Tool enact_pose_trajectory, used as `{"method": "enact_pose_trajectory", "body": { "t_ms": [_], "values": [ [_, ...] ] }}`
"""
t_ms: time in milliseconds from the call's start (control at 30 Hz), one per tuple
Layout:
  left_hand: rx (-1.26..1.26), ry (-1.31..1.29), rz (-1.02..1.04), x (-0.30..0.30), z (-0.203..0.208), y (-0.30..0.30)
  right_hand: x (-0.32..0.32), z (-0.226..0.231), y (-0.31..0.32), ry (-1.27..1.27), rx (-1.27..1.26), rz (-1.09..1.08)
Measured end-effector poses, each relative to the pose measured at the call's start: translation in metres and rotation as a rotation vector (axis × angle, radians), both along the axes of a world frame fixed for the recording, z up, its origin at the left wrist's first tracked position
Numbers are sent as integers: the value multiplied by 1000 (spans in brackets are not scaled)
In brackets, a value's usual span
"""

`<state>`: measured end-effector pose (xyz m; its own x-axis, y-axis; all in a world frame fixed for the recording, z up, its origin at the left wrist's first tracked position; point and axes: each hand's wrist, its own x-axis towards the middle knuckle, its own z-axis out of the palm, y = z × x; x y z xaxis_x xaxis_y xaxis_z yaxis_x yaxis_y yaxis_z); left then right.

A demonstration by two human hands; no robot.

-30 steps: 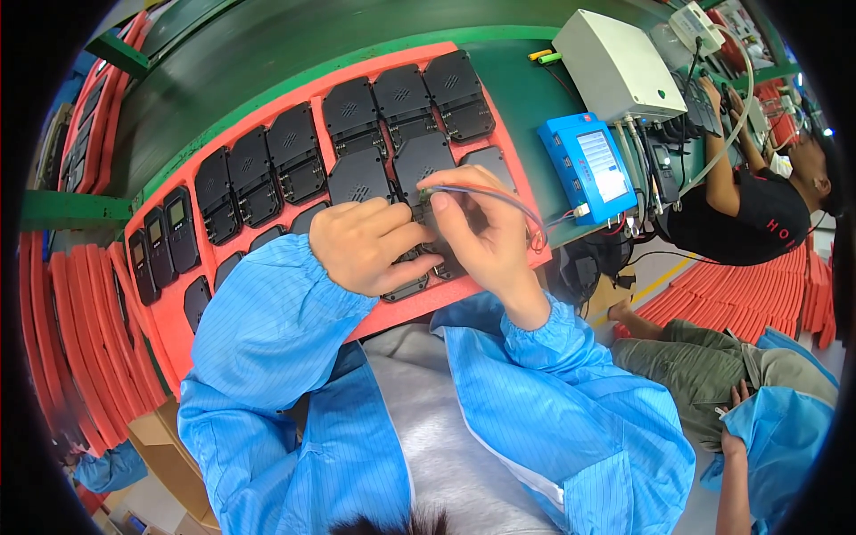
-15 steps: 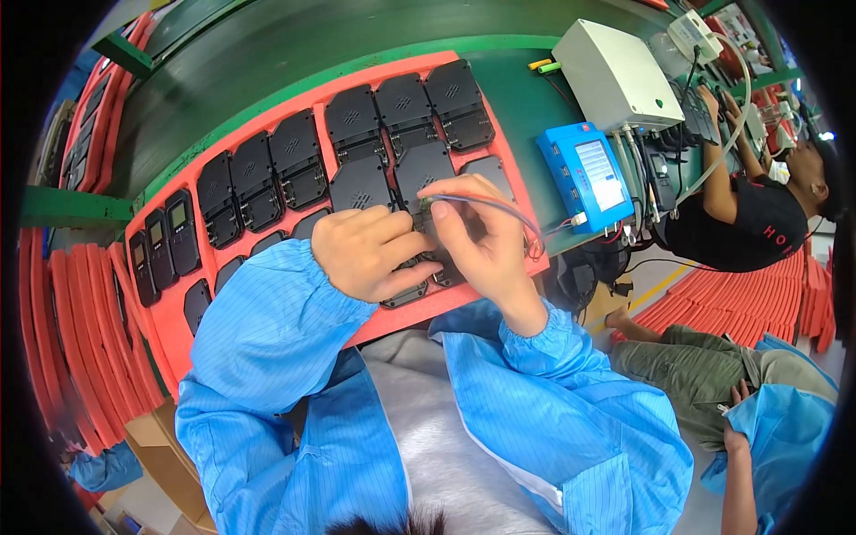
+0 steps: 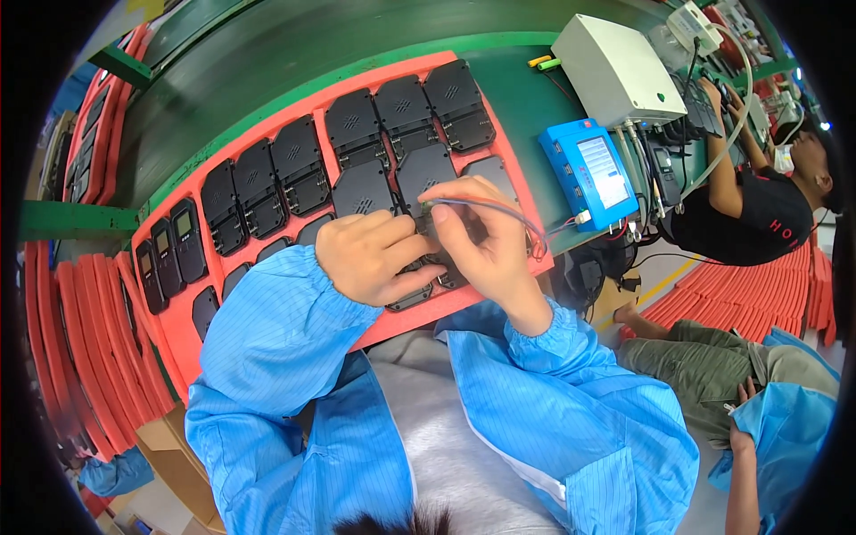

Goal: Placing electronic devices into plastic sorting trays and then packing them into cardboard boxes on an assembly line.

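I see the right hand (image 3: 486, 236) pinching thin wires (image 3: 510, 212) over a black device (image 3: 425, 168) in the red tray (image 3: 178, 339); the left hand (image 3: 370, 256) half-curls beside it, grip hidden from me.

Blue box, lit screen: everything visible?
The blue box looks like hard plastic, roughly rectangular. A pale, lit screen fills much of its upper face; sockets line its left side. It sits slightly skewed on the green bench, right of the red tray. A white plug with thin wires joins its near end.
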<state>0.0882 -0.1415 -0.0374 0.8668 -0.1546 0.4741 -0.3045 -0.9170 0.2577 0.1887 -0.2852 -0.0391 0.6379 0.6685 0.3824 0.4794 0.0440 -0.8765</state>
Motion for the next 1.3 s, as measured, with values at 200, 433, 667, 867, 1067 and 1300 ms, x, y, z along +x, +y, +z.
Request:
{"method": "enact_pose_trajectory", "body": {
  "t_ms": [200, 433, 667, 867, 1067, 1300],
  "values": [
    [10, 5, -5, 1, 2, 1, 1, -1, 0, -10, -15, -5],
    [15, -2, -13, 1, 1, 1, 1, -2, 0, 0, -22, -11],
    [30, 9, -11, 0, 1, 1, 1, -3, -1, 2, -19, -3],
    [34, 10, -13, 1, 2, 1, 1, -2, 0, 33, -1, 4],
    [43, 6, -22, 1, 4, 1, 1, -3, 1, 32, 9, 8],
    [81, 5, -42, -1, 5, 1, 0, -1, 0, 28, -26, -6]
  ]
}}
